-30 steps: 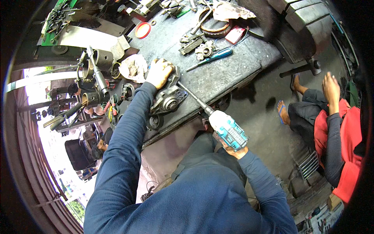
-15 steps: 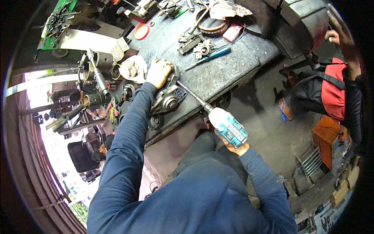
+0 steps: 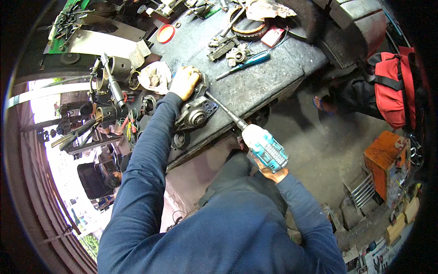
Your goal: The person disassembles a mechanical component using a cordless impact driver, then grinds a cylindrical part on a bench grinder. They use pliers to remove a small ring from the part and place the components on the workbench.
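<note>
The other person [image 3: 388,91] in red has moved up toward the big vise [image 3: 353,34]. The left hand [image 3: 185,83] curls over a gray metal part [image 3: 197,116] on the worn, dirty bench [image 3: 285,77]. The right hand [image 3: 270,170] holds a blue-and-white power tool [image 3: 264,145]. An orange box [image 3: 382,160] stands on the gray floor [image 3: 315,150].

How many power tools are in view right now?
1: the teal-and-white power tool in your right hand, its long shaft angled toward the metal housing by your left hand. Others may be hidden.
</note>
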{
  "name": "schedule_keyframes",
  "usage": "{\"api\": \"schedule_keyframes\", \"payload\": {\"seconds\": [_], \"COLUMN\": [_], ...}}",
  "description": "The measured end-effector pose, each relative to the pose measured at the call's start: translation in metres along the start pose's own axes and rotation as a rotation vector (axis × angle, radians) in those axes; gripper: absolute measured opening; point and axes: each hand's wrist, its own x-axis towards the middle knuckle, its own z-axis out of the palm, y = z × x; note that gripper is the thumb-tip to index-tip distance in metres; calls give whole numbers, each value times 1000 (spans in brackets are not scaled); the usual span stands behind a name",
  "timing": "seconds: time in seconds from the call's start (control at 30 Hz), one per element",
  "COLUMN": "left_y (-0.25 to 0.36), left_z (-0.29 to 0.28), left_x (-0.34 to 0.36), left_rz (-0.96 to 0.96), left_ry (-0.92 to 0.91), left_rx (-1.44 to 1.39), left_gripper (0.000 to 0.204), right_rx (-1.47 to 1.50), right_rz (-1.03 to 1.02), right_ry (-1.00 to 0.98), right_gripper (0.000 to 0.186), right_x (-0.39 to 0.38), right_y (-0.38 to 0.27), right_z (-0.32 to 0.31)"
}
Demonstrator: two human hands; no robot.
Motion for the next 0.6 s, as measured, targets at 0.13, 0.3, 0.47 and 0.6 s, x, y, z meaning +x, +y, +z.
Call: {"api": "schedule_keyframes", "payload": {"seconds": [0.13,0.3,0.47,0.6], "left_y": [-1,-1,-9,-13], "left_z": [1,1,7,9], "left_x": [-1,2,-4,-4], "left_rz": [-19,-20,-17,-38], "left_ry": [-15,-38,-13,-57], "left_rx": [-23,-23,27,12], "left_gripper": [16,17,16,16], "right_rx": [597,250,288,110], "right_rz": [400,175,212,53], "right_ry": [-116,-107,-40,79], "right_gripper": [59,47,35,36], "right_x": [-10,-17,2,9], "right_y": [-3,4,-14,-16], "right_z": [16,19,2,-2]}}
